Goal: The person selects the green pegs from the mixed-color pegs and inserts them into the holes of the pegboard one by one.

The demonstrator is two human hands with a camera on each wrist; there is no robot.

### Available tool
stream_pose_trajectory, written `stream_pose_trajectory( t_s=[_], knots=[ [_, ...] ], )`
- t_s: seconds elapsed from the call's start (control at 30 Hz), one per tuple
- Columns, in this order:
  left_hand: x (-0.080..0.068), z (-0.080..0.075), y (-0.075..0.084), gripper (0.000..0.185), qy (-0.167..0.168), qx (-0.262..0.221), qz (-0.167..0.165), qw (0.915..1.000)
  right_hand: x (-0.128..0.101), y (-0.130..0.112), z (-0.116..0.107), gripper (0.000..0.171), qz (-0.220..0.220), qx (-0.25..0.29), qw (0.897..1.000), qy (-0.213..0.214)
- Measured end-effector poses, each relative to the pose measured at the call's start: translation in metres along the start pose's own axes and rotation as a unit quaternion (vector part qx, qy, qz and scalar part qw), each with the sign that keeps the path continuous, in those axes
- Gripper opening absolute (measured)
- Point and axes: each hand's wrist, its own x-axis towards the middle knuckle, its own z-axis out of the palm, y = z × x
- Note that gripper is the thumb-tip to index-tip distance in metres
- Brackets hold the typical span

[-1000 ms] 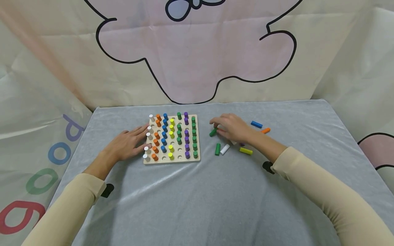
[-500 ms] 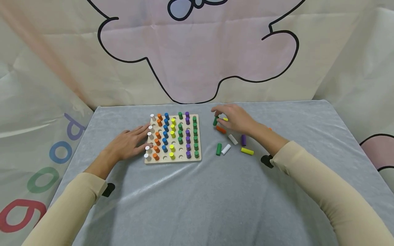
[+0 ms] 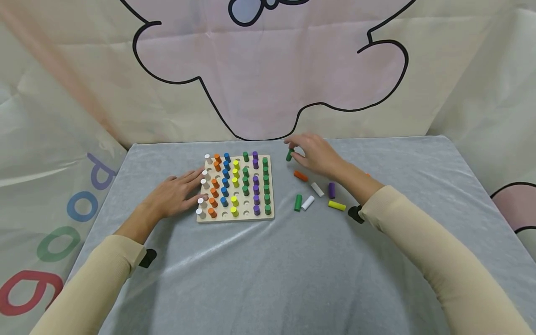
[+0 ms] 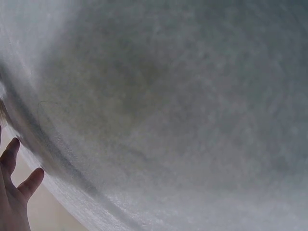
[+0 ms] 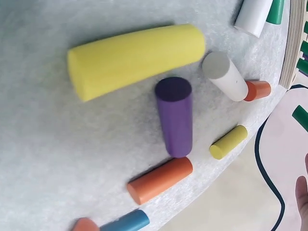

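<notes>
A square wooden pegboard [image 3: 247,217] stands on the table with columns of white, orange, blue, yellow, green and purple pegs. My left hand [image 3: 176,196] rests at its left edge, fingers extended, the thumb reaching over the near white pegs. In the left wrist view only part of that hand [image 4: 13,192] shows at the lower left. To the right of the board's far corner, my right hand [image 3: 316,153] pinches a green peg [image 3: 289,155] between thumb and fingers. The same green peg [image 5: 301,118] appears at the right edge of the right wrist view, above the fingertips.
Loose pegs lie right of the board: an orange peg [image 3: 300,176], two white, a green peg [image 3: 298,203], a purple peg [image 3: 331,190] and a yellow peg [image 3: 337,205]. A blue peg [image 5: 126,222] shows in the right wrist view. Grey cloth [image 3: 259,274] covers the table.
My right hand has moved toward the table's far edge with the green peg, uncovering the orange, white and purple pegs it was over. My left hand has stayed at the board.
</notes>
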Motion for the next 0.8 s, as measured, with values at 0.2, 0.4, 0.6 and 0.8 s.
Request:
stream_pose_trajectory(
  t_s=[0.2,0.4,0.6,0.8],
  knots=[
    [0.001,0.0,0.0,0.081,0.0,0.006,0.004,1.0,0.01,-0.001,0.005,0.036,0.003,-0.02,1.0,0.003],
    [0.001,0.002,0.0,0.08,0.004,0.01,0.006,0.9999,0.022,-0.004,0.01,0.035,-0.016,-0.027,0.999,0.017],
    [0.001,0.002,0.0,0.08,0.006,0.008,0.005,0.9999,0.033,-0.011,0.012,0.033,-0.015,-0.025,0.999,0.024],
    [0.001,0.003,-0.001,0.081,0.005,0.008,0.004,0.9999,0.043,-0.017,0.015,0.031,-0.018,-0.028,0.999,0.022]
  ],
)
